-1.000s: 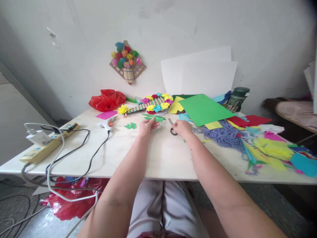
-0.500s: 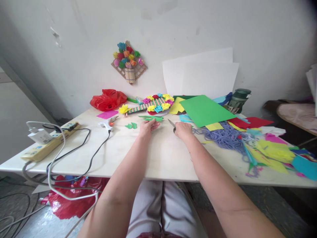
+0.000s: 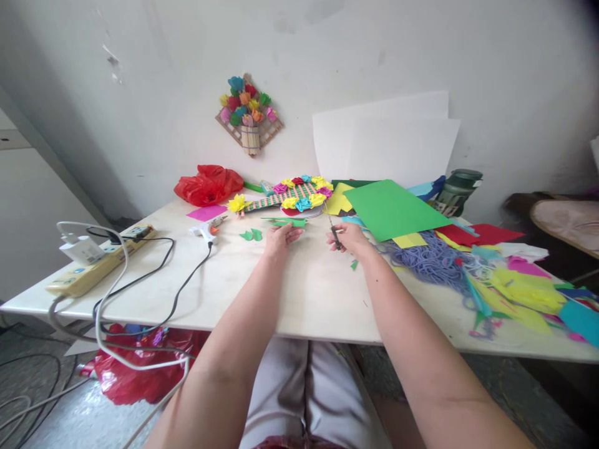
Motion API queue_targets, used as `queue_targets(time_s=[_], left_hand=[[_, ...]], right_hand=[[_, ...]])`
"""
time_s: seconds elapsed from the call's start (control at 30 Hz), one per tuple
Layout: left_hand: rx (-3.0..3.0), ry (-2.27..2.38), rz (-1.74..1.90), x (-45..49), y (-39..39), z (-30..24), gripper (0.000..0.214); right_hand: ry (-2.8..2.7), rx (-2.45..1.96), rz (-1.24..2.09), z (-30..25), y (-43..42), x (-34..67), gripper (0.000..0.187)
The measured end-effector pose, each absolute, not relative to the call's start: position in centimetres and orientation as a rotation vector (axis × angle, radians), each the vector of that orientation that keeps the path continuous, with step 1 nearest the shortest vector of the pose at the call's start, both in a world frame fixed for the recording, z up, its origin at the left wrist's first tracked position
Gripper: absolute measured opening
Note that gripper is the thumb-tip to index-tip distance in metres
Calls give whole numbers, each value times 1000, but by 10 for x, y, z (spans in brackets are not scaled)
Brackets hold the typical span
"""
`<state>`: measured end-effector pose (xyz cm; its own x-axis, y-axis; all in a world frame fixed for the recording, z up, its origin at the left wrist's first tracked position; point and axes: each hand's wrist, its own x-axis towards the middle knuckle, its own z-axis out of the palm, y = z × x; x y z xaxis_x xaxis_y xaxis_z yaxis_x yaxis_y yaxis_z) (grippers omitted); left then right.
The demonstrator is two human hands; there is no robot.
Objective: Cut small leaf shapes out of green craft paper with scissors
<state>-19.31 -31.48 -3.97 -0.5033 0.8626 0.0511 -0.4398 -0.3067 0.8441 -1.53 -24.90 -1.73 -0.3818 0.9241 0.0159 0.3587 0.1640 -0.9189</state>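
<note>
My left hand [image 3: 279,237] rests on the white table [image 3: 304,293] with its fingers pinched on a green paper cut-out [image 3: 287,221]. My right hand [image 3: 350,237] is closed around the handles of a pair of scissors [image 3: 333,229], whose blades point up and away from me. Two small green paper leaves [image 3: 250,235] lie just left of my left hand. A woven strip decorated with coloured paper flowers [image 3: 292,196] lies behind both hands.
A glue gun [image 3: 204,230] with a black cord lies at the left, beside a power strip [image 3: 93,265] with cables. A large green sheet [image 3: 393,209], purple yarn [image 3: 433,259] and coloured paper scraps [image 3: 524,284] cover the right side. A red bag [image 3: 208,184] sits by the wall.
My right hand has picked the scissors up off the table and now holds them with the blades raised. My left hand stays on the green cut-out.
</note>
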Motion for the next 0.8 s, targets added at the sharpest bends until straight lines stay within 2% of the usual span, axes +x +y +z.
queue_targets(time_s=[0.13,0.4,0.8], left_hand=[[659,1006,1922,-194,-314,-41,9],[588,975,1953,-193,-315,-38,10],[538,906,1954,-190,-314,-37,4]], right_hand=[[-1844,-964,1430,-14,-254,-10,24],[-2093,-901,1681,-9,-256,5,37],[-2178,-823,1633,-12,-266,-10,35]])
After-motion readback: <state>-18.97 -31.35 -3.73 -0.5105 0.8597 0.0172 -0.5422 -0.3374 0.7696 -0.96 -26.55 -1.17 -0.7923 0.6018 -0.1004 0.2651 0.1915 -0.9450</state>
